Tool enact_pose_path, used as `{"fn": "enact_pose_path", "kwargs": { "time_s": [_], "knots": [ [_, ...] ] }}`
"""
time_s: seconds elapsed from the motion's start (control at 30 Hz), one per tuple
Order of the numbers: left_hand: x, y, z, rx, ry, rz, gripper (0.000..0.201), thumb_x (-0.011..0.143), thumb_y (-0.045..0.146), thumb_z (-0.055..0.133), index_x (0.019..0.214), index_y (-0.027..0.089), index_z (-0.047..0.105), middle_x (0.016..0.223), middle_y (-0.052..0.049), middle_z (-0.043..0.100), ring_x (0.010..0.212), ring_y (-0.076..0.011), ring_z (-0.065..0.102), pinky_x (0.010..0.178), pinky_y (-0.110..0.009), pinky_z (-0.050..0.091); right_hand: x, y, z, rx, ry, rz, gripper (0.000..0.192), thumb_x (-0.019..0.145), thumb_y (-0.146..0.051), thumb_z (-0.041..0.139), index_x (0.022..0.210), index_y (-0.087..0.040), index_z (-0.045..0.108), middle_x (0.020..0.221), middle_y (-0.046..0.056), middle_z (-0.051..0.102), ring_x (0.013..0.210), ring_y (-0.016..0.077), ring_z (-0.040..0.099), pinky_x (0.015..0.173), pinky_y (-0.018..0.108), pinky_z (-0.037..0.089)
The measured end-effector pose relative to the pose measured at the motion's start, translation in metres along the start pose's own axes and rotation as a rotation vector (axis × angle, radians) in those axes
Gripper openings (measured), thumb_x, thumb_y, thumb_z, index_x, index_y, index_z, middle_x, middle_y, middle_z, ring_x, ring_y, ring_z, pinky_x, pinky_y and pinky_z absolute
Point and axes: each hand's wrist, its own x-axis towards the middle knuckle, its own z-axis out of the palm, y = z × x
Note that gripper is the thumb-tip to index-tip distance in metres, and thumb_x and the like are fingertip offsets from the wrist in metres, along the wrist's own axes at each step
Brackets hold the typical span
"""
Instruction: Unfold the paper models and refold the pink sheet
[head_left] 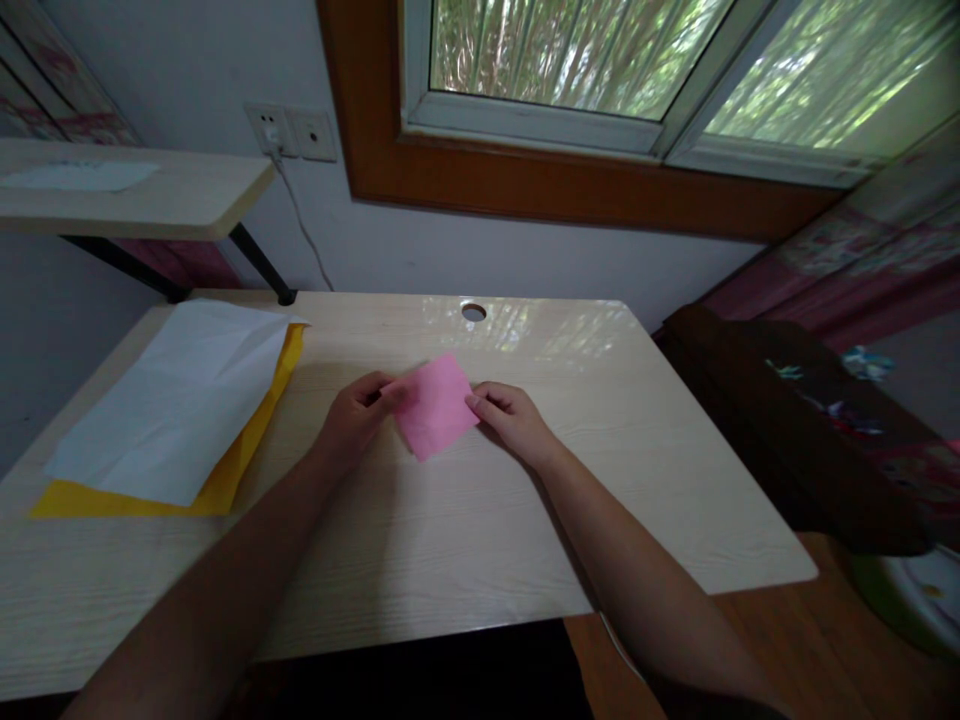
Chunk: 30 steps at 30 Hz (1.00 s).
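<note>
Both forearms are extended toward twelve o'clock, converging. The left hand [352,415] is curled, fingertips pinched at its three o'clock side; the right hand [510,420] is pinched at nine o'clock.

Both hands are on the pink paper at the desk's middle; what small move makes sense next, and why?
Probably press it flat on the desk. The left hand and right hand pinch opposite edges of the pink paper, which looks folded and tilted up off the surface.

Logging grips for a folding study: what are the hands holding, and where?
A pink paper, pinched by the left hand at its left edge and the right hand at its right edge.
</note>
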Motion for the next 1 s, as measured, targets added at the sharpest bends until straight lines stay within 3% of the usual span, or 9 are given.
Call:
{"fn": "enact_pose_path", "kwargs": {
  "time_s": [0.27, 0.43, 0.6, 0.8, 1.0],
  "knots": [
    [0.0, -0.001, 0.004, 0.055, -0.064, -0.066, 0.034, 0.085, 0.051, 0.067, 0.087, 0.018, 0.072, 0.076, 0.001, 0.064, 0.07, -0.0148, 0.053, 0.063, -0.023, 0.039, -0.002, -0.008, 0.001, -0.037, -0.138, -0.023, 0.038, 0.093, -0.049, 0.06, 0.07, -0.018, 0.061, 0.072, 0.001, 0.053, 0.069, 0.0143, 0.046, 0.064, 0.027, 0.035],
    [0.0, -0.006, 0.004, 0.086, -0.135, -0.089, 0.035, 0.083, 0.052, 0.067, 0.082, 0.018, 0.073, 0.069, 0.002, 0.063, 0.063, -0.0141, 0.052, 0.057, -0.024, 0.036, -0.001, -0.006, 0.003, 0.04, -0.069, 0.036, 0.03, 0.085, -0.048, 0.072, 0.095, -0.02, 0.068, 0.075, -0.001, 0.056, 0.067, 0.0127, 0.047, 0.06, 0.025, 0.036],
    [-0.001, -0.006, 0.005, 0.156, -0.235, -0.068, 0.038, 0.087, 0.053, 0.063, 0.08, 0.017, 0.072, 0.068, 0.002, 0.062, 0.063, -0.0133, 0.051, 0.056, -0.023, 0.035, 0.001, -0.004, 0.01, 0.209, -0.068, 0.051, 0.047, 0.078, -0.041, 0.081, 0.119, -0.024, 0.065, 0.076, -0.004, 0.054, 0.067, 0.0116, 0.049, 0.061, 0.024, 0.04],
    [-0.001, -0.006, 0.005, 0.194, -0.284, -0.064, 0.04, 0.088, 0.052, 0.061, 0.085, 0.015, 0.075, 0.071, 0.001, 0.064, 0.066, -0.0138, 0.053, 0.059, -0.023, 0.036, 0.001, -0.006, 0.013, 0.24, -0.096, 0.097, 0.036, 0.075, -0.04, 0.083, 0.103, -0.021, 0.07, 0.091, 0.002, 0.067, 0.073, 0.013, 0.055, 0.063, 0.026, 0.043],
    [-0.002, -0.007, 0.005, 0.199, -0.307, -0.035, 0.039, 0.089, 0.05, 0.06, 0.08, 0.015, 0.074, 0.068, 0.001, 0.061, 0.065, -0.0127, 0.049, 0.058, -0.023, 0.034, 0.002, -0.007, 0.013, 0.207, -0.088, 0.138, 0.033, 0.075, -0.039, 0.082, 0.101, -0.02, 0.072, 0.082, 0.001, 0.067, 0.07, 0.0126, 0.055, 0.062, 0.025, 0.041]
  ]
}}
